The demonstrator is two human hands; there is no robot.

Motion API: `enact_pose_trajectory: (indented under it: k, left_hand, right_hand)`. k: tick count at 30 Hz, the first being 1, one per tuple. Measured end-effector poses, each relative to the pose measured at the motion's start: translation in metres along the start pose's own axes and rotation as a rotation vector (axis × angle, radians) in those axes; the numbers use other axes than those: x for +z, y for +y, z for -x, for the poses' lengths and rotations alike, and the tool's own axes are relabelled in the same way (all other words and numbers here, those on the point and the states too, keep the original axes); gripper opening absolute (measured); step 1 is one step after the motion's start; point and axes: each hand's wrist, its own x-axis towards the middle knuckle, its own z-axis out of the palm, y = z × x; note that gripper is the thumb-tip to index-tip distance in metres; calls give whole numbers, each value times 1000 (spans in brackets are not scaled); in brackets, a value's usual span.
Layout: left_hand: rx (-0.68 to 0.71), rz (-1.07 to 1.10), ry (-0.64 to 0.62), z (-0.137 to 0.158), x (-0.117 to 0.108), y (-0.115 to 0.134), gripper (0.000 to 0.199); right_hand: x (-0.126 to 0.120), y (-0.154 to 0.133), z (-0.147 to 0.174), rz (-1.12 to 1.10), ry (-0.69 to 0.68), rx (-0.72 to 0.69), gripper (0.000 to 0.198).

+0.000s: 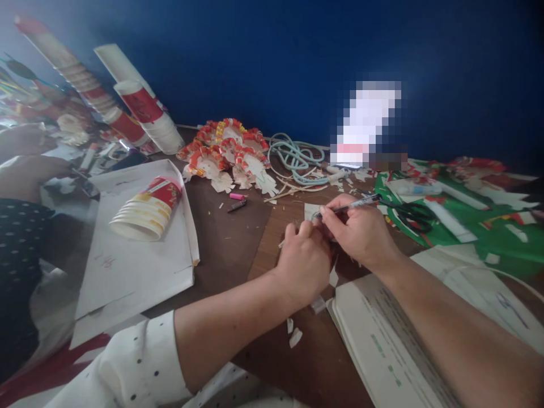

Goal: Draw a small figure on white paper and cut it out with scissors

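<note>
Near the middle of the desk, my right hand (359,229) is closed around a dark pen (355,204), slanted with its tip end toward my left hand. The fingers of my left hand (304,260) are curled at a small piece of white paper (312,211), which shows just beyond the knuckles. Both hands almost touch, and the fingertips of the left one are largely hidden. Small white paper scraps (294,338) lie on the desk below the hands. A pink cap-like piece (237,196) and a short dark piece (237,206) lie farther left.
Stacked paper cups (148,207) lie on a white board (140,272) at left, with taller cup stacks (147,113) behind. Beyond sit red-and-yellow paper crafts (229,150), a pale blue cable (297,156) and a lit phone-like screen (365,124). Right: green sheet (480,232), scissors (406,215), papers (382,340). Another person's hand (38,170) is at left.
</note>
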Motion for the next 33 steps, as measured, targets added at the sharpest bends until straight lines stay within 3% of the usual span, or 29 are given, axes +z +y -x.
enact_pose_trajectory:
  k: [14,25,33]
  left_hand:
    - [11,20,-38,0,-3,0,23]
    - [29,47,-47,-1,-2,0,21]
    - [31,53,-47,-2,2,-1,18]
  right_hand:
    - [3,0,0,1,-21,-11,15]
    - [-1,-6,-4,-59,-124,64,17]
    - [-2,-10,-8,-26,-157,33,17]
